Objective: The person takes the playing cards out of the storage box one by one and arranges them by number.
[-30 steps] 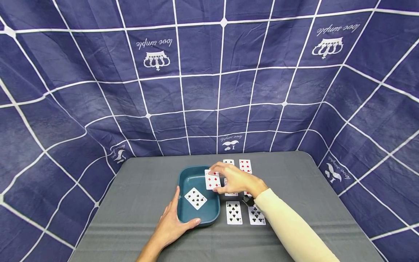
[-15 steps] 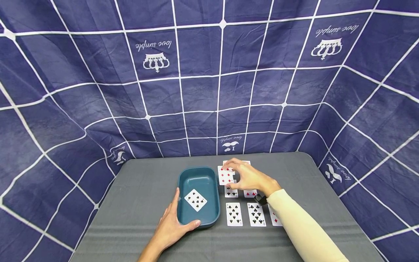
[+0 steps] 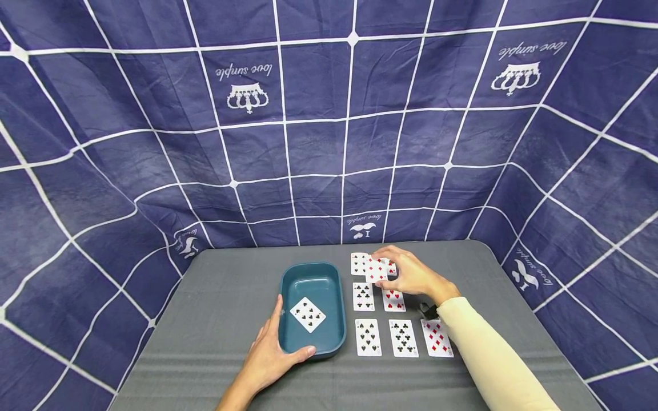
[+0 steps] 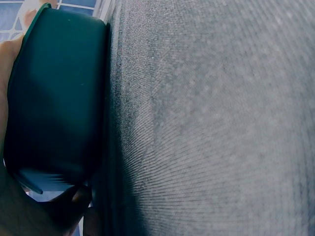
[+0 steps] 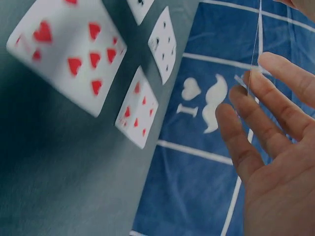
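My left hand (image 3: 267, 355) grips the near-left corner of a blue-green tray (image 3: 339, 305), fingers along its left wall and thumb at the front rim. In the left wrist view the tray wall (image 4: 61, 88) fills the left side. A spade playing card (image 3: 308, 314) lies face up inside the tray. Above the back cards, my right hand (image 3: 413, 278) pinches a diamond playing card (image 3: 376, 270) between thumb and fingers. That card overlaps a spade card (image 3: 358, 264) and a heart card (image 3: 392, 268) in the head view. The right wrist view shows the held card nearly edge-on.
Right of the tray, face-up cards lie in rows on the grey cloth table (image 3: 231, 302). The middle row has a club card (image 3: 363, 297) and a heart card (image 3: 394, 301). Nearest are spade (image 3: 368, 338), club (image 3: 403, 338) and diamond (image 3: 437, 338) cards. A blue curtain (image 3: 308, 148) hangs behind.
My right hand has carried the diamond card rightward from over the tray's right rim to above the back row. The left hand and the tray have stayed put.
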A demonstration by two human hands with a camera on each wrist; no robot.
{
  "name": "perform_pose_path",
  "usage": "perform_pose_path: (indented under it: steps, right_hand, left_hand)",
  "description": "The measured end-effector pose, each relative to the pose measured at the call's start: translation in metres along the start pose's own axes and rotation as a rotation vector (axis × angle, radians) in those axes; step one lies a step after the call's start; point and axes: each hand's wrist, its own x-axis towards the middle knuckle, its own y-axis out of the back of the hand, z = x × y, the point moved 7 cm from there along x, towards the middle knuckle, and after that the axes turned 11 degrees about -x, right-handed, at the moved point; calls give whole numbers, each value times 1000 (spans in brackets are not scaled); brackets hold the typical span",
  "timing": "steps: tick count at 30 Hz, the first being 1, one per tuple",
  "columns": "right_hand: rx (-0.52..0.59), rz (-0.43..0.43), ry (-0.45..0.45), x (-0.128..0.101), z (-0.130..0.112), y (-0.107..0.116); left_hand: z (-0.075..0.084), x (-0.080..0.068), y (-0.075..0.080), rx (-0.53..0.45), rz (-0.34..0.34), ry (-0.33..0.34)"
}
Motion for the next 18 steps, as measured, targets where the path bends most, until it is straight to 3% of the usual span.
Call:
perform_pose_path:
  steps: [18]
  right_hand:
    - [36,-1,-142,-24,69,4]
  left_hand:
    - [-1,2,0,-1,11,0]
